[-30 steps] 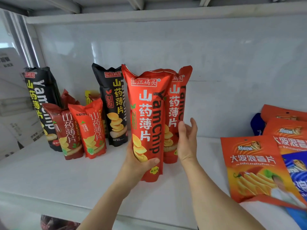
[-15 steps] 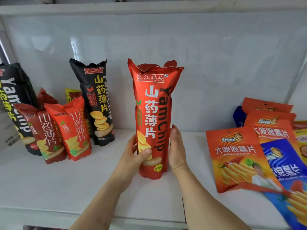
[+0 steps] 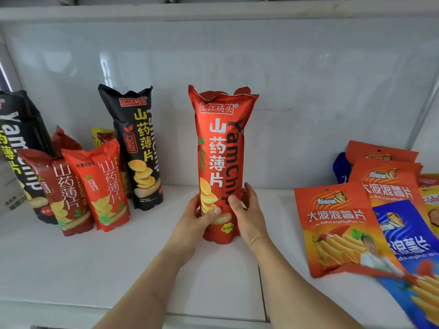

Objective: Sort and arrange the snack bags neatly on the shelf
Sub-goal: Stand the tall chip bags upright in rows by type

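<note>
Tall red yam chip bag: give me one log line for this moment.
tall red yam chip bag upright on shelf | left hand grips base | right hand grips base

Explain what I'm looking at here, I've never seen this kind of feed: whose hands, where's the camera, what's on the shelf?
There is no robot. One camera worn on a person's head looks down at their bare hands. The left hand and right hand both grip the base of a tall red yam chip bag standing upright on the white shelf. To its left stand a black yam chip bag and shorter red bags. To the right, flat orange bags and a blue bag lie overlapping.
</note>
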